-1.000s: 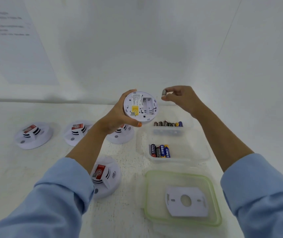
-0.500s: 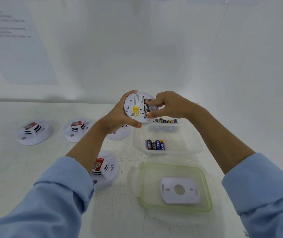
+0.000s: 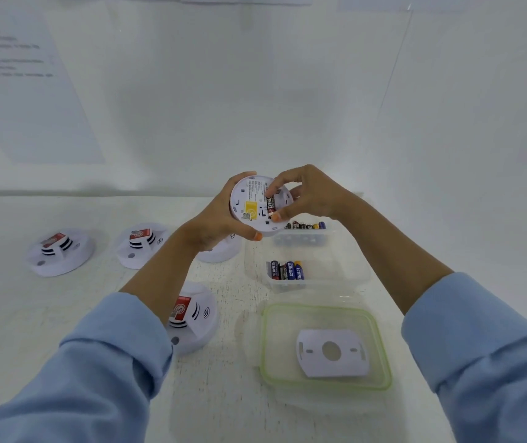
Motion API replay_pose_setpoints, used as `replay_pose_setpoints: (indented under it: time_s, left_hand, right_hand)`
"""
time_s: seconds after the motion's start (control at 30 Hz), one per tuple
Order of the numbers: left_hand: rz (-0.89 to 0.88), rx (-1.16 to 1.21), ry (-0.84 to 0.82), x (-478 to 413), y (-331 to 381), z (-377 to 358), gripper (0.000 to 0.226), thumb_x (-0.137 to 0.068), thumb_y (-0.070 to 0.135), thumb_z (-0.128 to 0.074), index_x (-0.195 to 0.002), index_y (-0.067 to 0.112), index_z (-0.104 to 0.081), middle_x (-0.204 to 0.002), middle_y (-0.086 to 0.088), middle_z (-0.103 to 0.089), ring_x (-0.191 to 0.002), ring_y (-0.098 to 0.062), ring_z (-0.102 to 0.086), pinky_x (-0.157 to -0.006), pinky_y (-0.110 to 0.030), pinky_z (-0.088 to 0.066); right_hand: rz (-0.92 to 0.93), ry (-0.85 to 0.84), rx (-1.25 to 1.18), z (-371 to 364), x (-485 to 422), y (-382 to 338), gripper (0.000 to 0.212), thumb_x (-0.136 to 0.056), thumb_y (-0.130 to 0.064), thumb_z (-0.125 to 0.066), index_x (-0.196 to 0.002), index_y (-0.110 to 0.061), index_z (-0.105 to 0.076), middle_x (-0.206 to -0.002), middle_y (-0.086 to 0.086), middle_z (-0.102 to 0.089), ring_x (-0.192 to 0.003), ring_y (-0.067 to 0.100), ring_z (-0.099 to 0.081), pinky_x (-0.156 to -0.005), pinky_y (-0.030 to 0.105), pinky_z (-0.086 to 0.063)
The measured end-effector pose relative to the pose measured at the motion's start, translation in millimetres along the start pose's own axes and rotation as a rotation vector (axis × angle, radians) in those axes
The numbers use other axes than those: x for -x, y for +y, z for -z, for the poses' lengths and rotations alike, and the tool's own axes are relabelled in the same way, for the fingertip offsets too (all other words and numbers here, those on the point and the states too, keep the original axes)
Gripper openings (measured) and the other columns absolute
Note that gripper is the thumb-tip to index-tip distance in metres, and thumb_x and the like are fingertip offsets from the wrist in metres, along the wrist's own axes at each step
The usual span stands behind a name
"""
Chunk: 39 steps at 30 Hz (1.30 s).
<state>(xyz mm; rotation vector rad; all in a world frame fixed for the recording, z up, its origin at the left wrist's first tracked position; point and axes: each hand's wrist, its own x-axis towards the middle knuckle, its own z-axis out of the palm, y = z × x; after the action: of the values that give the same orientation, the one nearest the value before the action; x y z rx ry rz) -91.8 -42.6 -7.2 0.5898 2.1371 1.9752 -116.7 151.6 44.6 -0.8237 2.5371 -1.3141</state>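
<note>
The left hand (image 3: 220, 219) grips the detector (image 3: 255, 203), a round white plastic disc, thumb hooked under its near rim and fingers curled behind the far edge, holding it up above the table (image 3: 32, 314) at centre, back side facing the camera. There is a yellow sticker on that back, and right beside it a cylindrical black-and-red battery (image 3: 269, 204) sits lengthwise in the recessed bay. The right hand (image 3: 310, 195) pinches that battery, forefinger on its far end and thumb on its near end, the other fingers curled over the disc's right rim. Below, a clear plastic tub (image 3: 345, 276) holds two rows of loose batteries (image 3: 287, 270). Nearer lies a green-rimmed clear lid (image 3: 380, 346) with a flat white plate (image 3: 332, 351) on it, a round hole at its middle. Four spare detectors (image 3: 59, 251), domed and white with red labels, rest to the left.
</note>
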Motion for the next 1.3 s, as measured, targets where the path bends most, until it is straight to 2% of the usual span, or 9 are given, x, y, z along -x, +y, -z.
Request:
replay_pose_setpoints:
  time_s: [0.33,0.43,0.57,0.67,0.8,0.9,1.03,1.2,1.3]
  left_hand:
    - [0.001,0.008,0.020,-3,-6,7,0.098,-0.049,-0.012,-0.069,-0.131,0.024,-0.030,-0.119,0.000,-0.048,-0.106,-0.016,-0.054,-0.064,-0.018,-0.053]
    - [0.013,0.011,0.015,-6,-5,16,0.101,-0.049,-0.013,-0.069,-0.134,0.023,-0.028,-0.124,-0.001,-0.046,-0.111,-0.018,-0.052,-0.069,-0.020,-0.054]
    - [0.037,-0.038,0.022,-9,-9,24,0.101,-0.050,-0.009,-0.071,-0.135,0.025,-0.028,-0.125,0.004,-0.046,-0.113,-0.011,-0.051,-0.078,-0.021,-0.052]
    - [0.045,-0.042,0.017,-12,-14,29,0.100,-0.051,-0.009,-0.071,-0.135,0.025,-0.028,-0.125,0.006,-0.047,-0.112,-0.007,-0.053,-0.079,-0.022,-0.052]
    - [0.050,-0.037,0.004,-18,-16,33,0.100,-0.051,-0.009,-0.071,-0.135,0.025,-0.028,-0.126,0.005,-0.047,-0.113,-0.008,-0.052,-0.082,-0.023,-0.052]
    - [0.047,-0.048,-0.001,-20,-19,33,0.100,-0.052,-0.007,-0.072,-0.135,0.025,-0.028,-0.127,0.004,-0.046,-0.117,-0.014,-0.050,-0.084,-0.025,-0.052]
    - [0.049,-0.054,-0.003,-23,-20,32,0.098,-0.052,-0.005,-0.072,-0.134,0.025,-0.028,-0.125,0.006,-0.046,-0.117,-0.015,-0.049,-0.083,-0.025,-0.053]
    - [0.051,-0.040,0.003,-24,-23,33,0.096,-0.052,-0.005,-0.072,-0.132,0.025,-0.029,-0.126,0.005,-0.046,-0.119,-0.017,-0.048,-0.085,-0.025,-0.052]
    - [0.045,-0.044,0.004,-22,-23,32,0.098,-0.052,-0.006,-0.073,-0.134,0.025,-0.028,-0.127,0.005,-0.045,-0.119,-0.016,-0.048,-0.083,-0.024,-0.053]
  right_hand:
    - [-0.004,0.042,-0.053,-8,-12,7,0.028,-0.064,-0.002,-0.081,-0.087,-0.009,-0.068,-0.105,0.011,-0.065,-0.092,0.026,-0.064,-0.079,0.038,-0.056]
    - [0.005,0.039,-0.156,-6,-18,13,0.024,-0.077,-0.005,-0.071,-0.098,-0.014,-0.065,-0.103,-0.001,-0.064,-0.100,0.014,-0.060,-0.083,0.027,-0.053]
    - [-0.131,0.172,-0.316,6,-25,32,0.029,-0.084,-0.003,-0.061,-0.111,-0.013,-0.060,-0.088,-0.001,-0.064,-0.081,0.013,-0.058,-0.076,0.026,-0.047]
    - [-0.290,0.083,0.040,-1,-34,52,0.035,-0.079,-0.006,-0.067,-0.114,-0.003,-0.062,-0.077,-0.003,-0.058,-0.065,0.010,-0.048,-0.060,0.019,-0.039]
    - [-0.357,-0.087,0.393,-16,-46,71,0.047,-0.076,-0.026,-0.075,-0.117,-0.006,-0.061,-0.101,0.003,-0.058,-0.097,0.018,-0.054,-0.083,0.025,-0.039]
    - [-0.345,-0.134,0.526,-23,-54,79,0.043,-0.082,-0.026,-0.067,-0.120,-0.009,-0.060,-0.114,0.008,-0.063,-0.096,0.022,-0.056,-0.083,0.027,-0.040]
    - [-0.329,-0.174,0.600,-24,-61,82,0.032,-0.082,-0.020,-0.065,-0.113,-0.011,-0.066,-0.078,-0.003,-0.057,-0.079,0.017,-0.050,-0.074,0.027,-0.041]
    - [-0.257,-0.151,0.645,-28,-63,84,0.021,-0.077,-0.021,-0.066,-0.087,-0.003,-0.066,-0.081,0.010,-0.064,-0.071,0.020,-0.050,-0.069,0.032,-0.046]
    - [-0.213,-0.099,0.687,-21,-59,77,0.027,-0.073,-0.036,-0.071,-0.084,-0.011,-0.069,-0.072,-0.001,-0.064,-0.065,0.016,-0.054,-0.064,0.030,-0.047]
